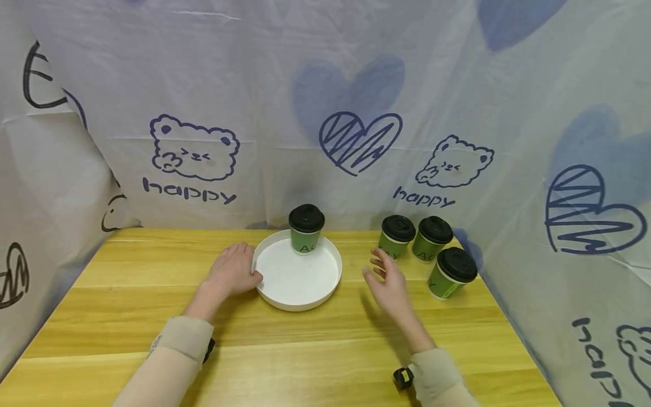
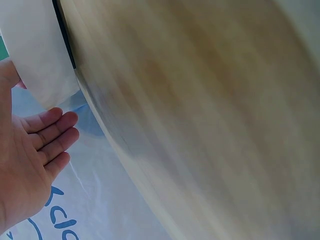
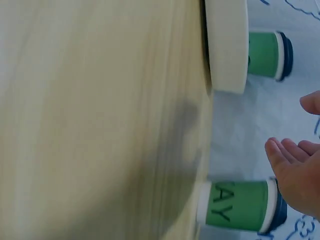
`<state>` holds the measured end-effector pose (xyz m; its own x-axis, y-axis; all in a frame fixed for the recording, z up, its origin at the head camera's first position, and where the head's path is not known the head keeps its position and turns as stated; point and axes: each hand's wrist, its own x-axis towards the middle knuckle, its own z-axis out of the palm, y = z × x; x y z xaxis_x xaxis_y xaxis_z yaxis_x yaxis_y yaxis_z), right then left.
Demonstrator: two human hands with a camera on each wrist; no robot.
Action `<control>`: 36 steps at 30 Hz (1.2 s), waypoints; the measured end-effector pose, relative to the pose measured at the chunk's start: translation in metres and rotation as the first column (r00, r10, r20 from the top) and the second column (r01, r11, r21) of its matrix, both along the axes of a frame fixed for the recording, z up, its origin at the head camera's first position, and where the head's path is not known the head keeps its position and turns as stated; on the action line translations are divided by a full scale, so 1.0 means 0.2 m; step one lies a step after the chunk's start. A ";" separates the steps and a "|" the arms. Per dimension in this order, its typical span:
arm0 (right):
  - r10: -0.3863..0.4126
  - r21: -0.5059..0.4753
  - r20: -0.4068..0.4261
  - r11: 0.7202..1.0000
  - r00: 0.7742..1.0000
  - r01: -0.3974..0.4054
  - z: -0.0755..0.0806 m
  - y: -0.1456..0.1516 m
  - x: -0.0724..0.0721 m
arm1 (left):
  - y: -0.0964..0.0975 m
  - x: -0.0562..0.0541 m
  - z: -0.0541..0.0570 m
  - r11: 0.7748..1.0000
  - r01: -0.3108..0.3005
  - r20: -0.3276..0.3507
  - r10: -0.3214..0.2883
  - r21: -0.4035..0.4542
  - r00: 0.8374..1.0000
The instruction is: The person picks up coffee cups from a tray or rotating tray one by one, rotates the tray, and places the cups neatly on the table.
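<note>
A round white tray (image 1: pixel 290 282) lies on the wooden table with a green paper coffee cup (image 1: pixel 306 240) with a black lid upright near its far edge. My left hand (image 1: pixel 232 270) holds the tray's left rim, thumb over the edge. In the left wrist view, that hand's fingers (image 2: pixel 52 137) lie along the outside of the tray wall (image 2: pixel 42 55). My right hand (image 1: pixel 390 285) is in the air right of the tray, fingers loosely bent, holding nothing. It is nearest to a second lidded coffee cup (image 1: pixel 394 246), partly hidden behind its fingertips in the head view.
Two more lidded coffee cups stand at the table's right: one coffee cup (image 1: pixel 426 249) at the back, another coffee cup (image 1: pixel 443 282) nearer. A printed cloth (image 1: pixel 274 113) hangs behind the table (image 1: pixel 285 362) and along its sides.
</note>
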<state>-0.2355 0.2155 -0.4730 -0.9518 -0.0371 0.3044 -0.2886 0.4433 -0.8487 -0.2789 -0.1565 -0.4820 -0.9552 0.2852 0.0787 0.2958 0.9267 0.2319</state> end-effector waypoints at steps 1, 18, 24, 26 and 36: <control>0.009 0.002 0.007 1.000 1.000 -0.009 0.00 -0.02 0.00 | 0.00 0.00 0.00 1.000 -0.001 0.001 0.001 0.001 1.000; 0.053 0.113 0.242 0.990 0.969 -0.082 -0.09 -0.22 -0.10 | 0.00 0.01 0.01 1.000 -0.002 0.006 0.002 0.000 1.000; 0.042 0.101 0.278 0.992 0.960 -0.073 -0.10 -0.26 -0.12 | 0.00 0.01 0.01 1.000 -0.007 0.004 0.007 0.001 1.000; 0.041 0.099 0.283 0.992 0.958 -0.072 -0.10 -0.27 -0.12 | 0.00 0.01 0.02 1.000 -0.009 0.004 0.009 0.007 1.000; 0.029 0.088 0.298 0.994 0.954 -0.058 -0.10 -0.28 -0.11 | 0.03 0.03 0.05 0.975 -0.140 0.093 0.125 0.175 0.988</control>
<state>-0.2574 0.1590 -0.4925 -0.9954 -0.0955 0.0022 -0.0516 0.5182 -0.8537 -0.2724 -0.1514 -0.4727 -0.9888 0.1442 0.0379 0.1467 0.8970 0.4170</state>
